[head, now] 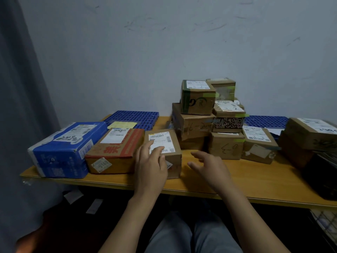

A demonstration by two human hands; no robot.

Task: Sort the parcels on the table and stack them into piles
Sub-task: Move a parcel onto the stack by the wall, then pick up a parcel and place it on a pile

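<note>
Several parcels lie on the yellow wooden table point(255, 183). At the left is a blue and white box point(62, 150), then a brown box with red print point(116, 148), then a small brown box with a white label point(164, 143). My left hand point(151, 161) rests flat on the top front of that small box, fingers spread over its label. My right hand point(207, 165) hovers just to the right of it, fingers apart, holding nothing. Behind stands a pile of brown boxes point(193, 123) topped by a green-taped box point(197, 96).
More brown boxes sit at the right: one with a white label point(257, 143) and a stack of two point(308, 136) by the table's right edge. Blue perforated plastic mats point(133, 118) lie at the back. A grey curtain point(20, 88) hangs at the left. The wall is right behind.
</note>
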